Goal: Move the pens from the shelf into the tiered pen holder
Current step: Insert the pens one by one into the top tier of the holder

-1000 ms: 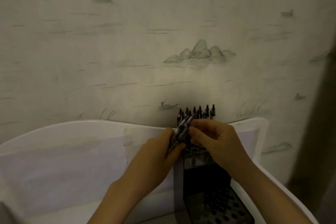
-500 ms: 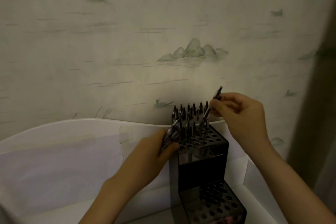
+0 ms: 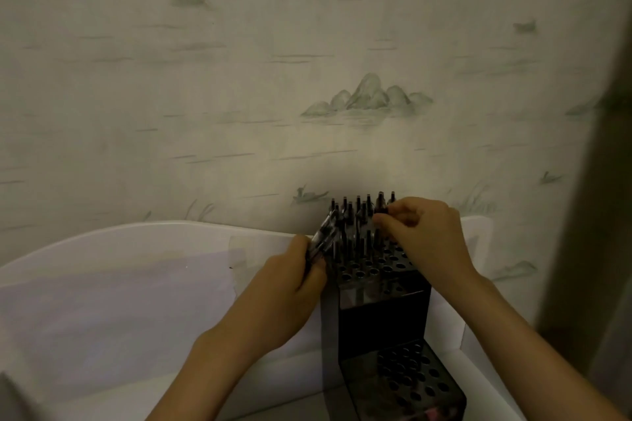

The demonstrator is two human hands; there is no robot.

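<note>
A black tiered pen holder (image 3: 383, 311) with rows of round holes stands against the wall. Several dark pens (image 3: 355, 212) stick upright out of its top tier's back rows. My left hand (image 3: 287, 287) grips a small bundle of pens (image 3: 325, 236) beside the holder's left edge, their tips slanting up to the right. My right hand (image 3: 424, 236) pinches the top of one pen (image 3: 380, 207) standing in the back right of the top tier. The lower tier (image 3: 413, 379) shows empty holes.
A white curved panel (image 3: 136, 249) wraps round the surface behind and left of the holder. Patterned wallpaper (image 3: 307, 79) rises straight behind. A dark vertical edge (image 3: 602, 215) stands at the right.
My right hand took one pen from the left hand's bundle, lifted it up and right, then brought it down into the top tier's back rows. The left hand stayed beside the holder.
</note>
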